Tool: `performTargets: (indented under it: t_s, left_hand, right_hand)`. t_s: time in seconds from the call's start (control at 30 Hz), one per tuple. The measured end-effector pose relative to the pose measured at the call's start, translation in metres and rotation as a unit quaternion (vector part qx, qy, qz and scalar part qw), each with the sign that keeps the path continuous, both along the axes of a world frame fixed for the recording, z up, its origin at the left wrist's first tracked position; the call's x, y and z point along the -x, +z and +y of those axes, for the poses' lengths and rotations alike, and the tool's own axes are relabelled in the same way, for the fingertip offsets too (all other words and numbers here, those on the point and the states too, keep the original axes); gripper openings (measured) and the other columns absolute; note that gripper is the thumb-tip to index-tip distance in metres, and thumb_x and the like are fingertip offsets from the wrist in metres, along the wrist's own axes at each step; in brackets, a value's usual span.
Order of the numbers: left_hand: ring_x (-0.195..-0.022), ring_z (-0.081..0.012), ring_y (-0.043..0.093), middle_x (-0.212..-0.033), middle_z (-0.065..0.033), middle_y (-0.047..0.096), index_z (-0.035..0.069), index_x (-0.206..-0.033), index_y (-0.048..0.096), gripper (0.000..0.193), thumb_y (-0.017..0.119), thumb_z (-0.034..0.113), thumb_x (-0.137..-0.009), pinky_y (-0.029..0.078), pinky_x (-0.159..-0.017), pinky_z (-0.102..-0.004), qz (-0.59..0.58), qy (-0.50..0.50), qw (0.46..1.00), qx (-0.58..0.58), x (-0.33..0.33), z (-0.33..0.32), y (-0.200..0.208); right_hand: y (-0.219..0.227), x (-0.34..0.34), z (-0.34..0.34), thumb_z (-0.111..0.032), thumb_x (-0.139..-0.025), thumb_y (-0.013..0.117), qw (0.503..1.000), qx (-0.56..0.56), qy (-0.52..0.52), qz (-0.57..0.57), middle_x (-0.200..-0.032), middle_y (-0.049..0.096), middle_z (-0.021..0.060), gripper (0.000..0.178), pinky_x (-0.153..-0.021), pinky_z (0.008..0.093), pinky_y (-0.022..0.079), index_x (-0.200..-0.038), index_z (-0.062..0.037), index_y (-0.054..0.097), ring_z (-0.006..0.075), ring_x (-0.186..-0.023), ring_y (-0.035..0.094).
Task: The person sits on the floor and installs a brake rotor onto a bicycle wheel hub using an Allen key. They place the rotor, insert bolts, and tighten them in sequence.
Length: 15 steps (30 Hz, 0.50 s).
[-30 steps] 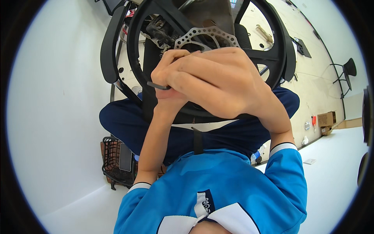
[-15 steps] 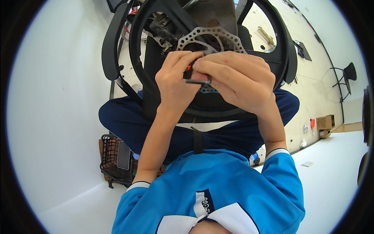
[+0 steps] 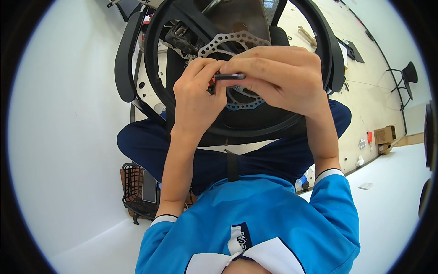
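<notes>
Head view: the right hand (image 3: 283, 75) is closed on what looks like a dark hex key (image 3: 229, 76), its visible bar lying crosswise between the thumb and the curled fingers, toward the left hand (image 3: 196, 89). The left fingers are bent close together beside a small red piece (image 3: 211, 82); whether they pinch it or merely shield it, I cannot tell. The hex key's working end is hidden too.

Just beyond and partly under the hands is a drilled brake disc (image 3: 246, 106), its holed ring showing above and below the right hand. It lies over the middle of a black spoked wheel (image 3: 152, 55), which rests on a dark chair seat (image 3: 214, 138) between two armrests (image 3: 125, 59). Farther out, a wrench (image 3: 308, 36) and a cardboard box (image 3: 384, 135) lie on the floor at the right, and a black wire basket (image 3: 131, 196) stands at the lower left.

In my judgement, a hex key turned at a slant or seated shallowly could slip and round a socket, or drive the knuckles into the disc's edge. Because the wheel sits on a cushioned seat, uneven pressure might rock it, and a loose small part could drop between the spokes.
</notes>
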State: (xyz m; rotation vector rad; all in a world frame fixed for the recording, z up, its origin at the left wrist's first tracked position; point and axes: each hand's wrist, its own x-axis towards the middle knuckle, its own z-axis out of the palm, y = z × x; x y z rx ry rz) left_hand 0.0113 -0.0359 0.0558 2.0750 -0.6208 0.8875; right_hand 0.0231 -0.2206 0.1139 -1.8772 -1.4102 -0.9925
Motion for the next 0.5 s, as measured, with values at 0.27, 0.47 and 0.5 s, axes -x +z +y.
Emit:
performTargets:
  t_s: [0.27, 0.47, 0.5]
  left_hand:
    - [-0.083, -0.0264, 0.07, -0.096, -0.0098, 0.07, 0.002, -0.1, 0.074, 0.036, 0.075, -0.006, -0.065, 0.056, -0.069, -0.0312, -0.033, -0.038, 0.995, 0.082, -0.002, -0.002, -0.025]
    - [-0.082, -0.0254, 0.069, -0.097, -0.0092, 0.069, 0.003, -0.1, 0.075, 0.037, 0.075, -0.007, -0.064, 0.056, -0.07, -0.0305, -0.016, -0.046, 0.994, 0.093, -0.002, -0.004, -0.023]
    - [-0.082, -0.0252, 0.069, -0.097, -0.009, 0.068, 0.003, -0.1, 0.075, 0.037, 0.075, -0.007, -0.064, 0.056, -0.07, -0.0304, -0.012, -0.042, 0.995, 0.088, -0.002, -0.003, -0.022]
  right_hand:
    - [0.006, 0.012, 0.014, -0.001, -0.071, 0.073, 0.997, 0.045, 0.044, 0.044, -0.092, 0.075, 0.0086, 0.03, -0.062, 0.0287, 0.058, -0.101, -0.0057, 0.075, 0.0241, -0.076, 0.073]
    - [0.01, 0.008, 0.012, -0.007, -0.073, 0.081, 0.997, 0.077, 0.01, 0.005, -0.082, 0.074, 0.0117, 0.025, -0.059, 0.0262, 0.059, -0.097, -0.0016, 0.076, 0.0216, -0.068, 0.073]
    - [0.009, 0.007, 0.011, -0.007, -0.073, 0.081, 0.997, 0.073, 0.009, 0.003, -0.082, 0.074, 0.0115, 0.024, -0.06, 0.0262, 0.059, -0.096, -0.0016, 0.077, 0.0214, -0.068, 0.073]
